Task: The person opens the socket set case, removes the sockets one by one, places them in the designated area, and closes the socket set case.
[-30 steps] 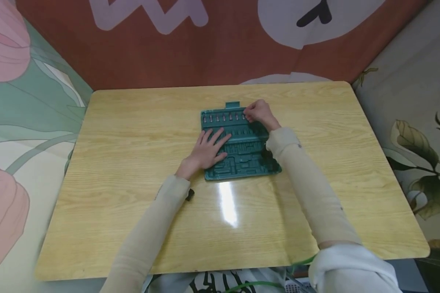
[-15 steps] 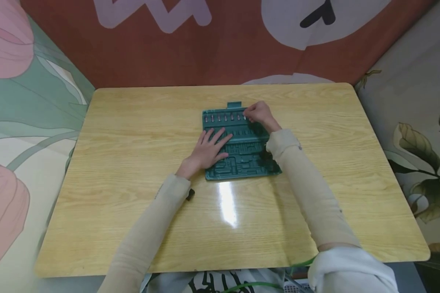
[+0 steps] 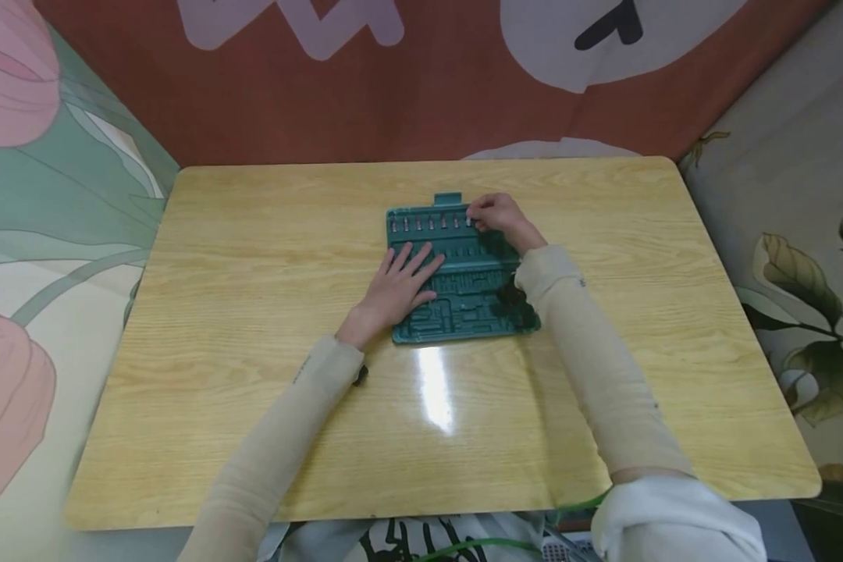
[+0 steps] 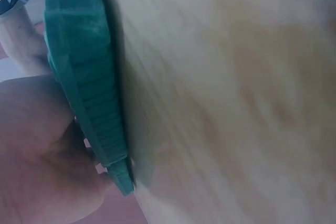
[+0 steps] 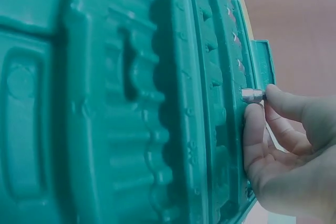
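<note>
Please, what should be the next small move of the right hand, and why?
Probably press the silvery cylinder into the green case: the right hand pinches it, in line with the row of similar pieces, while the left hand lies spread on the case.

In the head view, we lose part of the green case (image 3: 457, 333) beneath the left hand (image 3: 392, 295) and its upper right corner behind the right hand (image 3: 500, 217); the small pieces (image 3: 432, 224) in the top row are too tiny for us to identify. Our right-wrist view crops the case, and the right hand's grip partly covers a metal piece (image 5: 253, 95). Our left-wrist view blurs the tabletop (image 4: 226, 108) and cuts off the left hand.
</note>
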`<state>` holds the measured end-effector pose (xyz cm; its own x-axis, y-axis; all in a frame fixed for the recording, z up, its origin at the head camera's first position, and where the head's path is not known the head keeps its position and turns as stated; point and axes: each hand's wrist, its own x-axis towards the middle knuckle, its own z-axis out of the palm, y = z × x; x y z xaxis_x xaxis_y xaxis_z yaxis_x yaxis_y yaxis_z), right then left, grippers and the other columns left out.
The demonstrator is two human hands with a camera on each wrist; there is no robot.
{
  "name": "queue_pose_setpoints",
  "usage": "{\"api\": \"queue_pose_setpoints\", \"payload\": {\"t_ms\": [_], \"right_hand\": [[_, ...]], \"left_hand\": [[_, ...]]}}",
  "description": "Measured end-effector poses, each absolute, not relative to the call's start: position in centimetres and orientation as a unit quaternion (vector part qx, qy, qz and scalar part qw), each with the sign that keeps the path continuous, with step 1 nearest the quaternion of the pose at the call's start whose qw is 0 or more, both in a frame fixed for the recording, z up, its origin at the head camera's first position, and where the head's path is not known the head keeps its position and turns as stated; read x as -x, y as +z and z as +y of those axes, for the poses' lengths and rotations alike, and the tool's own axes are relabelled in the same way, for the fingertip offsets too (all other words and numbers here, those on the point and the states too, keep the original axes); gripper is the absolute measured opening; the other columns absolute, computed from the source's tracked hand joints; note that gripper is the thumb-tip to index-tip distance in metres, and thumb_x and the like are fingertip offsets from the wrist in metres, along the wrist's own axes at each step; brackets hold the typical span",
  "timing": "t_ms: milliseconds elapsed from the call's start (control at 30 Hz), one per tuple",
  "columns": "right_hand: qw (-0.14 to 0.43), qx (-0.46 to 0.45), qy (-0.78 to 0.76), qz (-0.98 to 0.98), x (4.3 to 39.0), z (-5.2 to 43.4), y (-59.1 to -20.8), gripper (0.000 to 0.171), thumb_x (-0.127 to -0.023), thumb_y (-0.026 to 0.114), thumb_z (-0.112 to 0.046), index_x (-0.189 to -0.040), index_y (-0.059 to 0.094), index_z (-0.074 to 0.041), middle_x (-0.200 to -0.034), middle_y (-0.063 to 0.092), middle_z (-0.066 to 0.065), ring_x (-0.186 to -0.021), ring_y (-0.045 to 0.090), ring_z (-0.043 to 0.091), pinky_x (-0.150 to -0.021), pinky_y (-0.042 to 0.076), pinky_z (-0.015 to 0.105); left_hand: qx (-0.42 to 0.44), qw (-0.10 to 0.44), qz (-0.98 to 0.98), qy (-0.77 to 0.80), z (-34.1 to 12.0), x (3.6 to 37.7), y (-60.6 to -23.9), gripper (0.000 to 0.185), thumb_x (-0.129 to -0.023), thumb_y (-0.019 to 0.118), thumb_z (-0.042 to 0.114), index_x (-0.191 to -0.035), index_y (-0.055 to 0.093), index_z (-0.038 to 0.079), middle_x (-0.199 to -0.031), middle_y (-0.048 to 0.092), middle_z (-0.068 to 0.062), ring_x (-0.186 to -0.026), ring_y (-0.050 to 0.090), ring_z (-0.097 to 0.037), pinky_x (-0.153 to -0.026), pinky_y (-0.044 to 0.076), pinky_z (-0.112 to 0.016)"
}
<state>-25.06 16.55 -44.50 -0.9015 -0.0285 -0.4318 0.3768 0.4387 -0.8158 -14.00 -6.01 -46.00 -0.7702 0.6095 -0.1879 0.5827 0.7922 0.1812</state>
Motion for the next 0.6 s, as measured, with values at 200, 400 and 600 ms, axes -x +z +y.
{"api": "queue_pose_setpoints", "payload": {"t_ms": [200,400,600], "right_hand": [[0.207,-0.111,-0.551,0.801,25.04,16.91,-44.27,0.028,-0.100,0.053,-0.016,-0.119,0.057,0.004,-0.100,0.056,0.008,-0.077,0.057,0.014,-0.076,0.050,0.028],[0.211,-0.122,-0.577,0.780,25.04,17.18,-44.14,0.030,-0.100,0.054,-0.013,-0.123,0.054,0.006,-0.099,0.055,0.010,-0.075,0.059,0.013,-0.076,0.052,0.028],[0.208,-0.115,-0.554,0.798,25.00,16.88,-44.12,0.037,-0.099,0.056,-0.018,-0.127,0.054,0.007,-0.103,0.056,0.011,-0.079,0.057,0.014,-0.084,0.051,0.031]], "left_hand": [[-0.329,0.105,0.938,0.037,-5.98,13.97,-45.93,0.063,-0.102,0.036,0.048,-0.156,0.015,0.023,-0.161,0.009,-0.006,-0.146,0.007,-0.033,-0.115,0.000,-0.049],[-0.330,0.127,0.935,0.037,-5.90,13.98,-45.68,0.063,-0.103,0.034,0.047,-0.157,0.011,0.023,-0.161,0.004,-0.005,-0.146,0.003,-0.030,-0.115,0.003,-0.049],[-0.329,0.136,0.933,0.041,-5.87,14.05,-45.47,0.065,-0.103,0.035,0.047,-0.157,0.010,0.023,-0.161,0.003,-0.004,-0.146,0.002,-0.029,-0.115,0.002,-0.051]]}}
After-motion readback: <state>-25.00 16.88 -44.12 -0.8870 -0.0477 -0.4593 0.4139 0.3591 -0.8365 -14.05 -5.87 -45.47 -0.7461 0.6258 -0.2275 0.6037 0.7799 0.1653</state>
